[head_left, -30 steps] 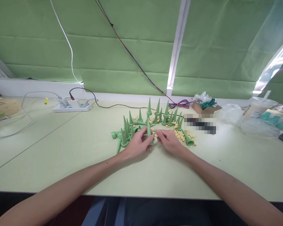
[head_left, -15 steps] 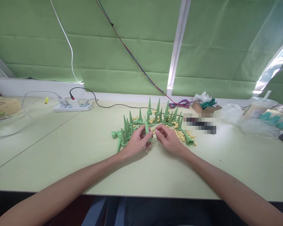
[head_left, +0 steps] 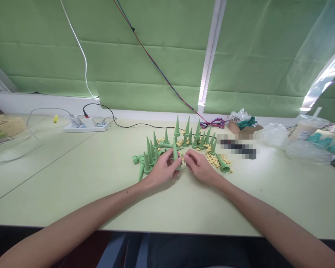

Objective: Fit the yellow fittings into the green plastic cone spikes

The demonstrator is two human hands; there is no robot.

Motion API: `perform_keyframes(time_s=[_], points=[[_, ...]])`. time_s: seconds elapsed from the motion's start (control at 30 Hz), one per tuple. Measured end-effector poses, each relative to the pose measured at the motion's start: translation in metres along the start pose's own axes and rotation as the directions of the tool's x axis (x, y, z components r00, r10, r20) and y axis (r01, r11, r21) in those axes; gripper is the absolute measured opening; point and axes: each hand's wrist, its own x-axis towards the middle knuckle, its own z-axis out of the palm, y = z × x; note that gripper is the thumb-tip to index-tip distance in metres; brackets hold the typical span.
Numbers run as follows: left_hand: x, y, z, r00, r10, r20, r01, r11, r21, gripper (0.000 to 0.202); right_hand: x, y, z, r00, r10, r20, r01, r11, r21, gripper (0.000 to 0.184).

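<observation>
Head camera view: the left hand (head_left: 165, 166) is closed around a green cone (head_left: 175, 150), gripping it low, tip up and nearly upright; this hold seems to steady it while leaving its right side exposed to the other hand. Just right of that cone, the right hand (head_left: 198, 163) pinches a small yellow piece (head_left: 182, 158) at its fingertips, probably because so slight a part needs a fine grip; whether the piece touches the cone is too small to tell. Standing green cones (head_left: 198, 130) spread behind and left of the held one, apparently resting on their broad ends for stability. A loose heap of yellow pieces (head_left: 213, 160) lies to its right, near the right hand and presumably handy for picking up, with a cone on its side next to it. All this rests on a pale, smooth table (head_left: 72, 186). Well left of the held cone sits a white power strip (head_left: 86, 128); far right stand a cardboard box (head_left: 244, 131) and a lidded cup (head_left: 301, 131). Behind everything hangs a green blind (head_left: 106, 63).
</observation>
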Motion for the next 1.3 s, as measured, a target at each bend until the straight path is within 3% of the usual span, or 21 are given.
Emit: perform_keyframes(time_s=[0.4, 0.8, 1.3], points=[[-0.0011, 0.0041, 0.0002, 1.0, -0.013, 0.02, 0.013, 1.0, -0.02, 0.028, 0.0014, -0.0009, 0.0019, 0.999, 0.033, 0.003, -0.033, 0.999, -0.022, 0.046], [-0.0015, 0.0093, 0.0013, 1.0, -0.013, -0.013, 0.012, 0.999, -0.05, 0.031, -0.0017, -0.0059, -0.0002, 0.997, 0.011, 0.081, -0.02, 0.993, 0.113, 0.029], [-0.002, 0.0083, 0.0011, 0.999, -0.029, 0.013, 0.029, 1.0, 0.011, 0.03, 0.0004, -0.0064, 0.0005, 0.998, 0.034, 0.048, -0.034, 0.999, -0.011, 0.046]])
